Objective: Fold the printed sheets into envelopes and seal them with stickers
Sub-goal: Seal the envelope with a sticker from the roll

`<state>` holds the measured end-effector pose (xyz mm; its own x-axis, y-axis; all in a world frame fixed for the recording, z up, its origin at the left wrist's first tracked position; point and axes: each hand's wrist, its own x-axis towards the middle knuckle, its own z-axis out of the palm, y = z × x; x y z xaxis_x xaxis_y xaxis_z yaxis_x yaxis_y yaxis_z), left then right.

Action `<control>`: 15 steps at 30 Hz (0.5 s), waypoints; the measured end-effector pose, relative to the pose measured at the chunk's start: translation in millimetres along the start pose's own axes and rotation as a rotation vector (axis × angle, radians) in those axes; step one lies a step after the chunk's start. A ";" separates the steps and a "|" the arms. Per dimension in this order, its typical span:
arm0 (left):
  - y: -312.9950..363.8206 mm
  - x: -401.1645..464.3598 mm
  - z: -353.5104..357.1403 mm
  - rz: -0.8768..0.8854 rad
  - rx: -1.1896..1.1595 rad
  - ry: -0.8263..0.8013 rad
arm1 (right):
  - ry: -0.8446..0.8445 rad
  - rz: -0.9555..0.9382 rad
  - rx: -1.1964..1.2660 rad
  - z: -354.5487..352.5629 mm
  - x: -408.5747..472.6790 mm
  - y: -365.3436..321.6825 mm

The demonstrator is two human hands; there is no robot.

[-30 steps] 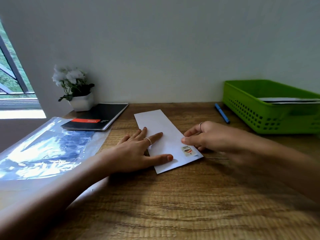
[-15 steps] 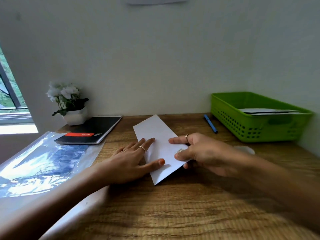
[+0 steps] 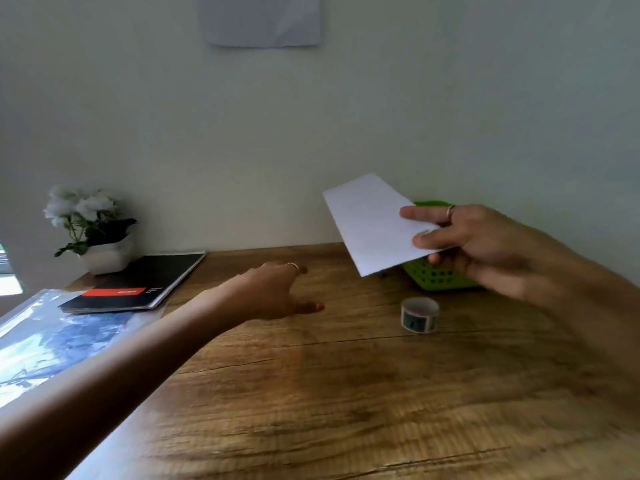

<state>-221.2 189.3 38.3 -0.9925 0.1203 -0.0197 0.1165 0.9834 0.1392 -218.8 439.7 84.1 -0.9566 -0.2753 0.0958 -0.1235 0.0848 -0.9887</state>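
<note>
The wooden desk (image 3: pixel 346 393) lies bare across its near half and centre, giving a hand open passage there. At about two o'clock from the centre stands a small sticker roll (image 3: pixel 420 314), upright, alone on the wood. Beyond it, toward one o'clock, the green basket (image 3: pixel 440 280) blocks the back right, partly hidden by the folded envelope (image 3: pixel 374 223) held aloft in the right hand (image 3: pixel 485 244). The left hand (image 3: pixel 277 292) hovers low at twelve o'clock. From nine to eleven o'clock the plastic sleeve (image 3: pixel 52 337), black notebook (image 3: pixel 145 282) and flower pot (image 3: pixel 104 254) crowd the left edge.
</note>
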 end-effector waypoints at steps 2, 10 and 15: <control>11.2 8.1 0.0 0.023 0.006 -0.092 | 0.050 0.006 0.085 -19.9 -0.7 -7.2; 36.7 30.7 3.8 0.002 0.142 -0.263 | 0.185 0.053 0.373 -82.8 13.0 -8.0; 40.2 34.9 2.8 0.000 0.211 -0.321 | 0.229 0.099 0.335 -100.6 30.6 2.7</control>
<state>-251.1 233.3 40.5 -0.9345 0.1236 -0.3338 0.1545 0.9857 -0.0674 -275.0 527.9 96.0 -0.9982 -0.0579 -0.0158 0.0285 -0.2269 -0.9735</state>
